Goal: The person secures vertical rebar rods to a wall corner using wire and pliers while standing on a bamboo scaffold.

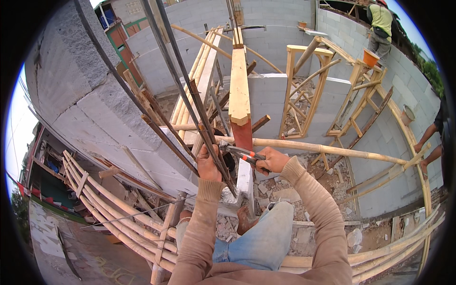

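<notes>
While the left hand (208,164) was clamped around a bundle of four or so dark steel rebars (190,95) rising up and away from it, the right hand (271,160) just beside it was closed on the handles of one pair of pincers (243,154) with red-orange grips, the pincer head touching the bars between the two hands. Directly beyond the hands stood one timber post (239,90), pale above and red-painted below, and one long bamboo pole (327,150) ran off to the right of the right hand. Below the hands, bent knees in faded jeans (266,237) perched over a grey block wall (118,128), with rubble (304,190) on the ground underneath. Down to the left, about five bamboo poles (109,209) lay lashed together as scaffolding. Far up to the right, one orange bucket (370,58) sat on a wooden frame, its contents hidden, near another person in a yellow-green shirt (381,21) on the block wall
</notes>
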A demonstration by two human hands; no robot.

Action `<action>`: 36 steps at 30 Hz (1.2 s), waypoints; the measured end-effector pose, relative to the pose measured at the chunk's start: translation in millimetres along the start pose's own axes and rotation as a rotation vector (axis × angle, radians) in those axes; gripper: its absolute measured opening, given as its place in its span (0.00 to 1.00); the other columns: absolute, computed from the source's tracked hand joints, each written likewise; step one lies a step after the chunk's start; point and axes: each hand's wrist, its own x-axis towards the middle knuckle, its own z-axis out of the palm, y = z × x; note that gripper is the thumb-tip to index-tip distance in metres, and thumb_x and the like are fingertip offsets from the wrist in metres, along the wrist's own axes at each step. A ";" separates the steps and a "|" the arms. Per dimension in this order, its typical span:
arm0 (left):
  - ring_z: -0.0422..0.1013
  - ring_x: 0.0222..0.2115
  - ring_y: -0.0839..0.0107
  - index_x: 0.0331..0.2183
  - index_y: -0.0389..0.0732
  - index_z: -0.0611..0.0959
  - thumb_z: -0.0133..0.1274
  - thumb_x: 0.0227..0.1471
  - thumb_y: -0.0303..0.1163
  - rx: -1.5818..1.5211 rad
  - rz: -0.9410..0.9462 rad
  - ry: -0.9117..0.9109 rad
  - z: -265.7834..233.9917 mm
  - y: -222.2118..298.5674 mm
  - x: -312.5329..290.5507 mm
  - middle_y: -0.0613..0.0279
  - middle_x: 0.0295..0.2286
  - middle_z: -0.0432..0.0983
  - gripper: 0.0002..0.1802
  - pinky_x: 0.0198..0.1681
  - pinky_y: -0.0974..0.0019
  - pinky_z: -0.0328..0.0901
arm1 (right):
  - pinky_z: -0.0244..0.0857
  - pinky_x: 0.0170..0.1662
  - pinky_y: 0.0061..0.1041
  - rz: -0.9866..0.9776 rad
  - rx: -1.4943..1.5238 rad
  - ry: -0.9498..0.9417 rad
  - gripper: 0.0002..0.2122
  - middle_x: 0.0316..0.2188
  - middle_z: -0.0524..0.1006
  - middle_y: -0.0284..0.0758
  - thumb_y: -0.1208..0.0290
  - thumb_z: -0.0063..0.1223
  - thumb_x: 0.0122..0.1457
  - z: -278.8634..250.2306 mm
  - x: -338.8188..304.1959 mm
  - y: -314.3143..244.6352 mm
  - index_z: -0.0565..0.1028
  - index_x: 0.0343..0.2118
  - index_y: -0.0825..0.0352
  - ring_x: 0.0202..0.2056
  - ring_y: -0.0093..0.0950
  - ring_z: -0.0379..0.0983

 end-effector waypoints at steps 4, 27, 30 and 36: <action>0.74 0.27 0.79 0.40 0.41 0.81 0.55 0.57 0.29 -0.018 -0.015 -0.016 -3.7 -0.2 1.6 0.68 0.33 0.79 0.07 0.28 0.76 0.70 | 0.66 0.24 0.24 -0.012 -0.134 0.029 0.16 0.14 0.72 0.31 0.59 0.52 0.61 3.1 0.3 0.8 0.76 0.24 0.69 0.17 0.22 0.71; 0.70 0.24 0.81 0.40 0.38 0.81 0.53 0.60 0.31 0.061 -0.070 -0.062 -4.4 -3.7 3.3 0.69 0.27 0.76 0.09 0.31 0.75 0.70 | 0.70 0.42 0.33 -0.210 -0.637 0.359 0.29 0.34 0.75 0.41 0.58 0.65 0.41 -7.9 -43.5 -18.5 0.73 0.45 0.70 0.38 0.34 0.76; 0.70 0.24 0.82 0.40 0.37 0.81 0.53 0.60 0.32 0.093 -0.029 -0.074 -13.4 -3.3 3.4 0.69 0.26 0.76 0.10 0.32 0.75 0.70 | 0.68 0.43 0.36 -0.241 -1.020 0.648 0.30 0.36 0.74 0.40 0.57 0.62 0.44 17.6 -50.0 -30.0 0.72 0.49 0.70 0.37 0.38 0.74; 0.74 0.29 0.76 0.43 0.39 0.80 0.51 0.61 0.42 0.155 0.018 0.029 0.2 1.4 -7.5 0.62 0.30 0.79 0.17 0.32 0.72 0.70 | 0.68 0.38 0.34 -0.189 -1.403 0.809 0.26 0.33 0.72 0.39 0.55 0.61 0.47 33.2 -43.8 -34.9 0.72 0.44 0.70 0.37 0.36 0.74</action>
